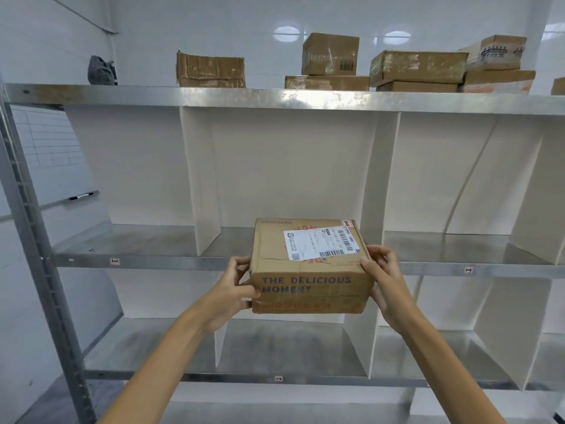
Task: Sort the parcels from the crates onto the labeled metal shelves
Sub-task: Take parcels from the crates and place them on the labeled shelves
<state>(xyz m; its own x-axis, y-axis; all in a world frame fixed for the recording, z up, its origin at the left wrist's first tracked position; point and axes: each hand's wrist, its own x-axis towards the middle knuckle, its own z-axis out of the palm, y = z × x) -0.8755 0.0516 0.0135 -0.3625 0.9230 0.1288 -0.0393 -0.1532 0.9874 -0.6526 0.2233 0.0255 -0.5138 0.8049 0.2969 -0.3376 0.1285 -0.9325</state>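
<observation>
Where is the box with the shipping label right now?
Head view, centre: the box is held between the left hand and right hand at the middle shelf's front edge, between two white dividers.

Labelled brown parcel [308, 267] at shelf [146, 258] edge

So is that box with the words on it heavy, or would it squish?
Probably stiff: the cardboard box looks square-edged between the left hand and right hand. Maybe light, since fingers alone hold its sides. Wide and low, so unlikely to tip.
</observation>
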